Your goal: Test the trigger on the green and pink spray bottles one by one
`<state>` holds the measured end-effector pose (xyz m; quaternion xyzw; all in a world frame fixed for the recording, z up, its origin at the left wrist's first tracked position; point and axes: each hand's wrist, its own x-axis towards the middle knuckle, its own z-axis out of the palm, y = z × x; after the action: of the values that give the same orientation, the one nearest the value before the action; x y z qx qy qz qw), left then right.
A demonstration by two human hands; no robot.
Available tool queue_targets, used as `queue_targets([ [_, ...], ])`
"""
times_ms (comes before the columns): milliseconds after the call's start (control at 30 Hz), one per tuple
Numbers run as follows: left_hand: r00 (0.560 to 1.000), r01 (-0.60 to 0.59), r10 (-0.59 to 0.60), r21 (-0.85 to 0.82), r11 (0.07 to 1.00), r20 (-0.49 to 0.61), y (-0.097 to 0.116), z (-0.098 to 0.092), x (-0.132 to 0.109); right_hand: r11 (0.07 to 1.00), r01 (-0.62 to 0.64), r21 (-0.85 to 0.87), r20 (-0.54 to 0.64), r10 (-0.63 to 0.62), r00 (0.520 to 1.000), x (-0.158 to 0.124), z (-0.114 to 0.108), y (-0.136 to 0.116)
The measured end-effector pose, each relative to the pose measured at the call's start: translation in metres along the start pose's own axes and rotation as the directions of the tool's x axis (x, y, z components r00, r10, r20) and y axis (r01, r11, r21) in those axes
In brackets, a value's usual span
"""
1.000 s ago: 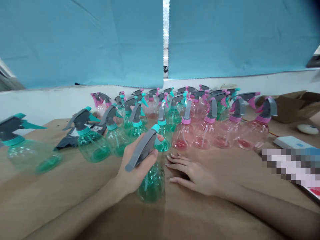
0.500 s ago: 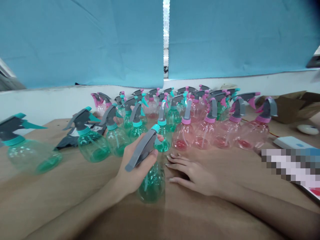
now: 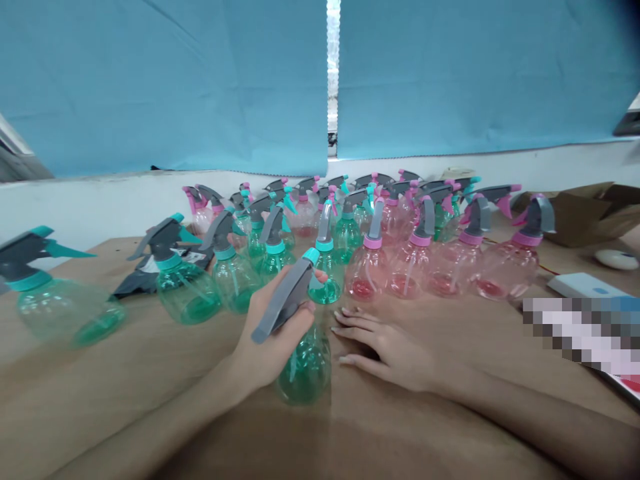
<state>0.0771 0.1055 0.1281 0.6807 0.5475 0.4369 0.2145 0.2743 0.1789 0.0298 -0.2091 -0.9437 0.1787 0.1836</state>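
A person's left hand (image 3: 273, 327) grips a green-tinted spray bottle (image 3: 304, 377) high around its neck at the near middle of a brown tabletop (image 3: 425, 433), the thumb and fingers wrapped below the grey trigger head (image 3: 285, 297) with its turquoise nozzle (image 3: 311, 256). The clear, rounded body appears to stand on the table beneath the hand. Just beside it, the right hand (image 3: 390, 347) lies palm down on the wood, holding nothing, its fingers stretched toward the bottle and slightly apart. At far left, another green bottle (image 3: 67, 310) stands apart from the rest, a pool of green liquid (image 3: 100, 325) in its base. Opposite, at the right edge, lies a flat item partly masked by pixel blocks, with a white box (image 3: 583, 285) just behind it. Beyond the hands runs a row of bottles, green with turquoise collars on the left, and four pink ones (image 3: 365, 270) with pink collars on the right, small amounts of liquid showing inside. A dark packet (image 3: 135, 279) lies behind the green bottles at left; a white rounded object (image 3: 616, 259) sits at right near a crumpled brown bag (image 3: 583, 213). Farther back, pink and green bottles crowd together before a white wall (image 3: 75, 203), beneath two blue curtains (image 3: 165, 80) parted by a narrow bright gap.
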Motion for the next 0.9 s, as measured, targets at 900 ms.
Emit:
queue_targets([
  [900, 0.999, 0.016, -0.012, -0.148, 0.989, 0.032, -0.009, 0.000, 0.000, 1.000, 0.004, 0.001, 0.004, -0.004, 1.000, 0.000, -0.001, -0.001],
])
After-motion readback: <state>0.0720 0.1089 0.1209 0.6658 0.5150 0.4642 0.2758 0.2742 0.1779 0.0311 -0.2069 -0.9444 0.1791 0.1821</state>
